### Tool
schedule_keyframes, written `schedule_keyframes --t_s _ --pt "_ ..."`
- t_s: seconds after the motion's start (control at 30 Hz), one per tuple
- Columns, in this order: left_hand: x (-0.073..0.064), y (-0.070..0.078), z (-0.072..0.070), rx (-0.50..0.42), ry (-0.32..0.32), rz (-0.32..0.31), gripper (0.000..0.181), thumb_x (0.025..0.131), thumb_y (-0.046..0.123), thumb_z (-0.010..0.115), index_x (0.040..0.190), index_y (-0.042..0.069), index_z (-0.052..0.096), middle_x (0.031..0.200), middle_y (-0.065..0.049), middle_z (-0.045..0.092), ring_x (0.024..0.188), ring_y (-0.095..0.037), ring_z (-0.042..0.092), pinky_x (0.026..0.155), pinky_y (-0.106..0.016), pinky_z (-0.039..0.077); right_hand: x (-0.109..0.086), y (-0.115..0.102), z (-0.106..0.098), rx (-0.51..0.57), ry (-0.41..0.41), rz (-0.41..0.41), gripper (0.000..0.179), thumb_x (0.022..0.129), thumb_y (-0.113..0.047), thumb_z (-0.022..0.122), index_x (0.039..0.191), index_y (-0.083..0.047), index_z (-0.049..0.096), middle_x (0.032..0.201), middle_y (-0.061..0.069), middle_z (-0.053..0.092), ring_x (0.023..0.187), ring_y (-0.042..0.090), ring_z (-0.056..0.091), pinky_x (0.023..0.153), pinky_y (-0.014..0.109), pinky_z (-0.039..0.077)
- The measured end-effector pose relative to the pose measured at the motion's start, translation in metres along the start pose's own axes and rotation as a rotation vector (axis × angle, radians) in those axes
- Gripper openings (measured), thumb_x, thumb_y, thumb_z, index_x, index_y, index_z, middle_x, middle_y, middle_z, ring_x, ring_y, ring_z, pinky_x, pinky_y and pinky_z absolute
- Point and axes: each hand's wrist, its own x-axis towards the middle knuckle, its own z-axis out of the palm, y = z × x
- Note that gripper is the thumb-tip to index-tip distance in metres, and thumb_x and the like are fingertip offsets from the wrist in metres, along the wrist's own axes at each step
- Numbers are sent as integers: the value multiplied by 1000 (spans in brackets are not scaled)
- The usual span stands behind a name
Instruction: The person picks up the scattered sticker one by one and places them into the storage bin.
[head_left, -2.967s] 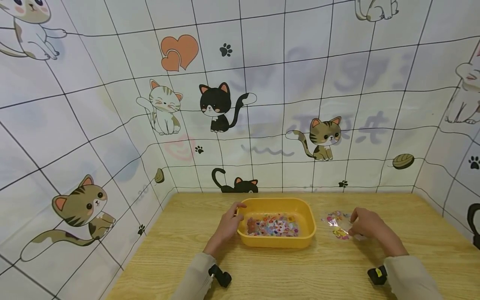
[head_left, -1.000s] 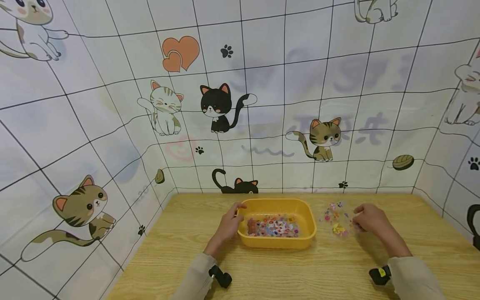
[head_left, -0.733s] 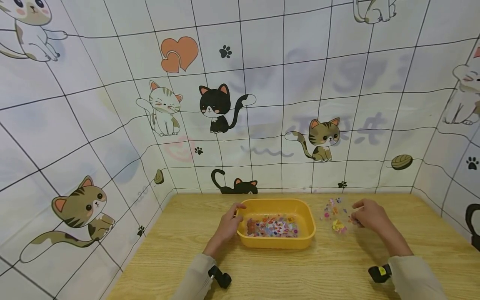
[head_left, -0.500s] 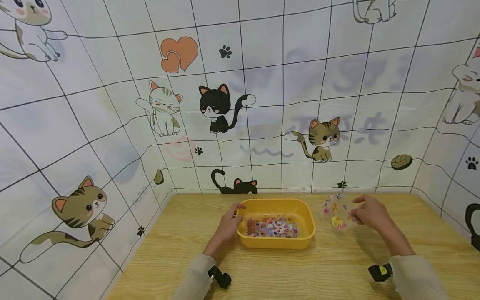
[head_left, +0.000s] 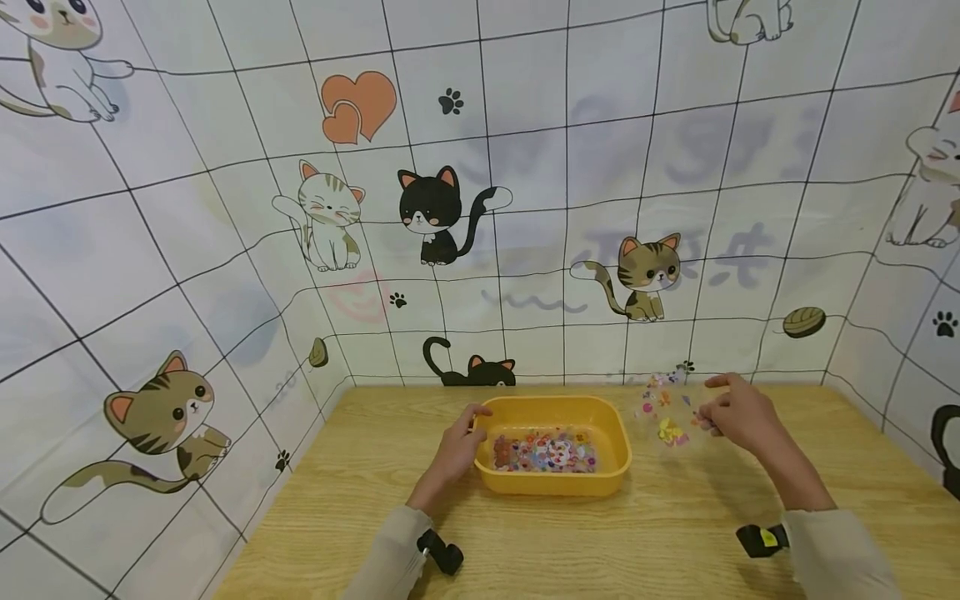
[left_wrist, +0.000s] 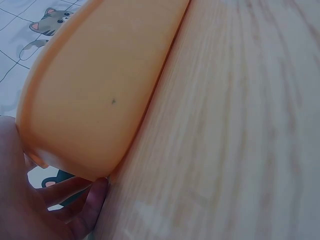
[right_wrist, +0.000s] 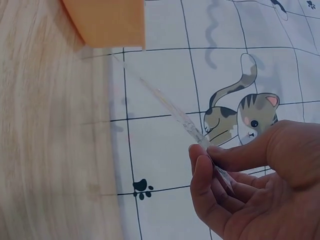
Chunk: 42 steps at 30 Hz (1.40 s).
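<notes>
A yellow plastic tray (head_left: 551,485) stands on the wooden table, with several small colourful pieces (head_left: 543,452) on its bottom. My left hand (head_left: 455,450) grips the tray's left end, one finger over the rim; in the left wrist view the fingers curl about its corner. Thumb and fingers of my right hand (head_left: 741,414) pinch the edge of a clear plastic packet (head_left: 670,431) dotted with small colourful stickers. It is raised above the table, right of the tray. Seen edge-on in the right wrist view, the packet (right_wrist: 172,111) looks thin and slightly creased.
A white wall sheet (head_left: 525,333) with printed cats and grid lines rises behind and beside the table (head_left: 570,542). Each forearm wears a black wrist camera, the left one (head_left: 441,552) and the right one (head_left: 761,540).
My right hand has lifted the clear packet off the table, up and away from me, and it hangs more spread out. My left hand and the tray have stayed put.
</notes>
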Motion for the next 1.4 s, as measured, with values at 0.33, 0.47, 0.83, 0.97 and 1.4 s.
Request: schedule_keyframes --t_s 0.33,0.47,0.83,0.97,1.4 --pt "1 -1 0 9 -2 8 34 101 12 46 133 17 58 144 -15 59 113 -27 60 94 -45 53 -7 -17 0 2 14 -46 52 101 -3 54 145 17 36 106 34 70 76 21 70 62 28 56" --pt "1 0 0 13 1 11 34 101 12 45 133 17 58 142 -16 59 112 -28 60 94 -46 52 -8 -22 0 0 15 -56 51 101 -4 54 144 16 36 105 32 71 75 18 69 62 29 56" --pt "2 -2 1 20 8 5 34 101 13 46 132 19 59 143 -14 59 115 -28 59 97 -47 51 -13 -35 -2 -19 21 -81 47 101 -4 55 143 14 41 101 27 73 76 21 69 62 29 56" --pt "1 -2 1 21 12 -1 34 101 13 46 132 19 59 143 -14 59 116 -28 60 98 -49 52 -14 -38 -1 -31 28 -98 45 101 -4 56 142 12 43 98 24 74 74 19 69 61 29 56" --pt "1 -2 1 17 13 -10 34 100 14 46 132 20 59 139 -15 61 114 -28 61 95 -47 52 -16 -47 -2 -52 64 -123 44 102 -4 55 141 12 45 99 26 75 75 19 70 61 29 56"
